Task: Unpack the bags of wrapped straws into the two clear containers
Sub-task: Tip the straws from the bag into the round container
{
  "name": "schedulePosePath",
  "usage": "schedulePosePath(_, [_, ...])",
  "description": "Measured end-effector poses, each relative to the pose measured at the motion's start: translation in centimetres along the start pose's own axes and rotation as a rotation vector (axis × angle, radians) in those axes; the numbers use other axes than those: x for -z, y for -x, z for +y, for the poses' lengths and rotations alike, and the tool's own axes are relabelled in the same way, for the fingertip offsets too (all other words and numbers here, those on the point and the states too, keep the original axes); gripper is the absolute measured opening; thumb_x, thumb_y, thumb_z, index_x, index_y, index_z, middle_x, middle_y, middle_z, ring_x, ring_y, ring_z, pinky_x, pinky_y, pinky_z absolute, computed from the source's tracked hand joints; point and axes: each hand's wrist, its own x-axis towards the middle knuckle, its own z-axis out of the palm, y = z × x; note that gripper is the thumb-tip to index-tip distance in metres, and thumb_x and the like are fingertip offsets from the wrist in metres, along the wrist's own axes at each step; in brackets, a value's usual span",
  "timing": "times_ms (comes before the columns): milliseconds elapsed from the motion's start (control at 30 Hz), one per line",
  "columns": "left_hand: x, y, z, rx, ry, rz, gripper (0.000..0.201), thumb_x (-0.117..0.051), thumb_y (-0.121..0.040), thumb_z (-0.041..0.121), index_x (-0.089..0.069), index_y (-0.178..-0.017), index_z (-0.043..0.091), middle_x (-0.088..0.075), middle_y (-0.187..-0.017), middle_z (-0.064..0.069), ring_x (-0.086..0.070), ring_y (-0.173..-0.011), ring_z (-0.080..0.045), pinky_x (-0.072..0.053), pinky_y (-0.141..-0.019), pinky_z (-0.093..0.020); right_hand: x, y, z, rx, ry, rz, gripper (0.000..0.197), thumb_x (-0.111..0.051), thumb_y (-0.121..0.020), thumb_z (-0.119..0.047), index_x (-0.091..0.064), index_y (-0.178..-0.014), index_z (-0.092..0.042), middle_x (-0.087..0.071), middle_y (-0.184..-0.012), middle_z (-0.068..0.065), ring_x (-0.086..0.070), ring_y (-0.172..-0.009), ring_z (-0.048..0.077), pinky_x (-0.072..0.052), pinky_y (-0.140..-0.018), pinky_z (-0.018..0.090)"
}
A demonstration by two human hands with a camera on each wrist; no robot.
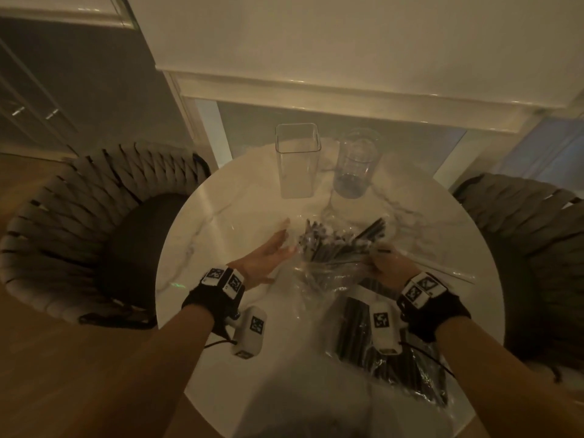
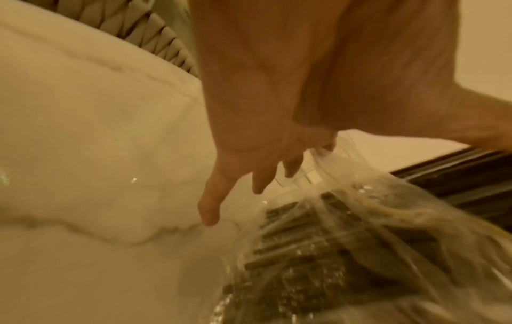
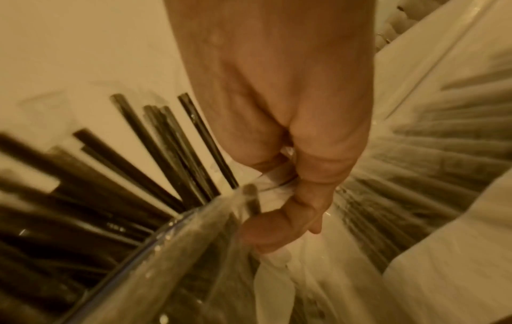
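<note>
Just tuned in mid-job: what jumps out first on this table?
The fan of black wrapped straws spilling from a crumpled clear plastic bag at the middle of the round white marble table, with the right hand pinching the bag and the left hand open beside it. Beyond stand an empty square clear container and a round clear container.

Head view looks steeply down on the table [image 1: 202, 222]; wrist views, close over each hand, share the straws [image 2: 299, 258].
</note>
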Motion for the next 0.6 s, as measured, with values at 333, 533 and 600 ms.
schedulePosePath(333, [-0.3,-3.0,2.9,-0.305,-0.004,0.262,0.065,-0.085,-0.063,0.028,-0.054,-0.12,0.037,-0.059,-0.125,0.006,-0.057,-0.114,-0.014,-0.046,-0.1,-0.042,-1.6,1.1,-5.6,0.03,-0.172,-0.158,0.034,-0.039,-0.097,-0.034,-0.059,-0.077,-0.014,-0.062,-0.057,-0.001,-0.058,-0.048,0.01,-0.048,-0.045,0.02])
schedulePosePath(533, [1.3,-2.0,8.7,-0.299,0.334,0.213,0.041,-0.064,-0.08,0.029,-0.058,-0.115,0.008,-0.064,-0.106,-0.013,-0.068,-0.077,-0.016,-0.056,-0.061,-0.026,-3.1,1.0,-8.2,0.301,0.038,-0.264,0.049,-0.048,-0.088,-0.05,-0.037,-0.132,-0.033,-0.05,-0.129,0.0,-0.056,-0.109,0.02,-0.054,-0.077,0.033])
schedulePosePath(600, [0.9,-1.8,10.3,-0.334,0.261,0.242,0.042,-0.062,-0.083,0.015,-0.051,-0.123,0.007,-0.061,-0.115,-0.014,-0.067,-0.081,-0.016,-0.055,-0.064,-0.021,-4.8,0.8,-8.5,0.34,-0.005,-0.265,0.063,-0.06,-0.083,-0.02,-0.025,-0.136,-0.026,-0.051,-0.121,0.0,-0.06,-0.103,0.017,-0.058,-0.072,0.024])
